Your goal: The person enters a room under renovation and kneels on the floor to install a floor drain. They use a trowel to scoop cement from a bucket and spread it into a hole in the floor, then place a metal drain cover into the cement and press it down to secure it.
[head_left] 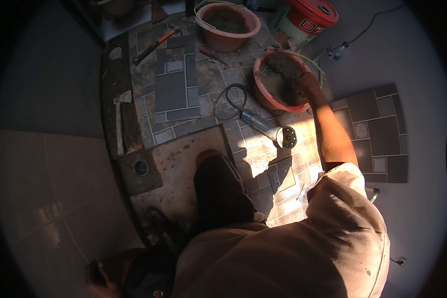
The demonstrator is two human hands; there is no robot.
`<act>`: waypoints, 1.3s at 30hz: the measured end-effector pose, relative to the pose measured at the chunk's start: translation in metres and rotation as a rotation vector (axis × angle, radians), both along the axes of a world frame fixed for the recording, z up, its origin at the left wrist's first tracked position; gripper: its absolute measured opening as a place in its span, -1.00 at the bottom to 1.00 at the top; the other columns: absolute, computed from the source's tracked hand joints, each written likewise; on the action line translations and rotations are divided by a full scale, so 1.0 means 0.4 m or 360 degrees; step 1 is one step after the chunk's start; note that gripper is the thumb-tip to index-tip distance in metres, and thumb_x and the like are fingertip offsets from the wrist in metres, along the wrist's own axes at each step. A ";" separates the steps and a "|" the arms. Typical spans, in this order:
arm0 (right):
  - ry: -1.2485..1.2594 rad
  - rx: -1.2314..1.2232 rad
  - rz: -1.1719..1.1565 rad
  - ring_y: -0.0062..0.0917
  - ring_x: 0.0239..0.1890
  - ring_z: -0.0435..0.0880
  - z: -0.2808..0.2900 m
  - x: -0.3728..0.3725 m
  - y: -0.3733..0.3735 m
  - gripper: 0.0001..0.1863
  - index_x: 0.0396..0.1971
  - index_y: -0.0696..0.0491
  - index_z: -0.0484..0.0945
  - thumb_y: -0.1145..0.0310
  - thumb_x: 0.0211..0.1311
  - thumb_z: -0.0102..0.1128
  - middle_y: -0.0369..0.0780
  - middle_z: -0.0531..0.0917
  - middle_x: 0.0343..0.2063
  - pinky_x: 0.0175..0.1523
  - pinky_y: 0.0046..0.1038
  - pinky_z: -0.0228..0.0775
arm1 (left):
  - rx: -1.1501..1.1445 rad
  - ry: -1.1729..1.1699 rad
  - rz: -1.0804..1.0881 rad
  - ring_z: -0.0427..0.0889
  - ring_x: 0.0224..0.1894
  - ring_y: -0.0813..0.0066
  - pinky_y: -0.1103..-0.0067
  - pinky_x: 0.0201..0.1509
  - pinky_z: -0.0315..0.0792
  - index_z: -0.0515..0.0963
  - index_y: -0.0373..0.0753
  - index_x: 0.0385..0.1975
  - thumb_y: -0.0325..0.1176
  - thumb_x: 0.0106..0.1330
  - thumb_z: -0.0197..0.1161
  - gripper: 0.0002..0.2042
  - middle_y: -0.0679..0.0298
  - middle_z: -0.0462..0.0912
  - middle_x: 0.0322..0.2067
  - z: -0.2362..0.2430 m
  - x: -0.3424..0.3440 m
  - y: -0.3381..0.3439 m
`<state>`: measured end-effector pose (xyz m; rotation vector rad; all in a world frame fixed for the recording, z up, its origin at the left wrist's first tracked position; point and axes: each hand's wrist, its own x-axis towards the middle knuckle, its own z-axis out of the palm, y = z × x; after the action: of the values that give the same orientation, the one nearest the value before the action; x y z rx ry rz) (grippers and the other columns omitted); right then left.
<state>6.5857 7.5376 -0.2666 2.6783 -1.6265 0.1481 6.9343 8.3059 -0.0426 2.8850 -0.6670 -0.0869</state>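
My right hand [308,85] reaches over the rim of the nearer red tub [258,82], its fingers closed at the wet grey mortar [278,69]. What they grip is lost in the dark mix. Low at the left, my left hand [108,285] lies in shade by my bent knee, its thumb apart and most fingers hidden; I see nothing held in it. Just below the tub, an angle grinder [260,125] with a grey body rests on the tiles, its round disc [286,137] toward me and its cord looped behind.
A second mortar tub [228,40] and a red-lidded bucket [313,20] stand at the back. An orange-and-black handled tool [156,47] and a red-handled tool [213,57] lie on the tiles. A hammer-like tool [119,124] lies by the left wall, near a drain pipe opening [141,168]. Patterned tile [377,129] leans right.
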 end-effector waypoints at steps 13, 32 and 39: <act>0.0340 0.0545 -0.0237 -0.17 0.08 0.74 0.101 0.062 -0.040 -0.63 -0.11 0.06 0.75 0.16 0.23 0.20 -0.01 0.77 -0.08 0.18 -0.16 0.55 | 0.0090 -0.0038 -0.0004 0.70 -0.07 -0.27 0.18 0.06 0.53 0.61 -0.62 -0.08 -0.09 0.47 0.15 -0.48 -0.32 0.70 -0.14 0.014 -0.009 -0.016; 0.0225 0.0459 0.0238 -0.37 -0.47 0.68 0.017 0.091 -0.138 -0.71 -0.18 0.15 0.66 0.22 0.32 0.20 -0.13 0.71 -0.40 -0.38 -0.34 0.51 | 0.0029 0.0028 0.0108 0.70 -0.04 -0.23 0.20 0.10 0.52 0.61 -0.58 -0.05 -0.13 0.49 0.16 -0.53 -0.29 0.70 -0.12 0.023 -0.014 -0.026; -0.0193 0.0507 0.0793 -0.44 -0.57 0.61 -0.137 -0.051 -0.156 -0.76 -0.20 0.13 0.62 0.27 0.40 0.11 -0.18 0.66 -0.48 -0.50 -0.38 0.45 | 0.0040 -0.0010 0.0261 0.72 -0.09 -0.12 0.26 0.09 0.54 0.63 -0.52 -0.13 -0.21 0.43 0.21 -0.62 -0.17 0.72 -0.19 0.011 -0.004 -0.039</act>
<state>6.5655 7.4752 -0.3213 3.3332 -1.0389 0.0545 6.9328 8.2904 -0.0383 2.9519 -0.4305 -0.0648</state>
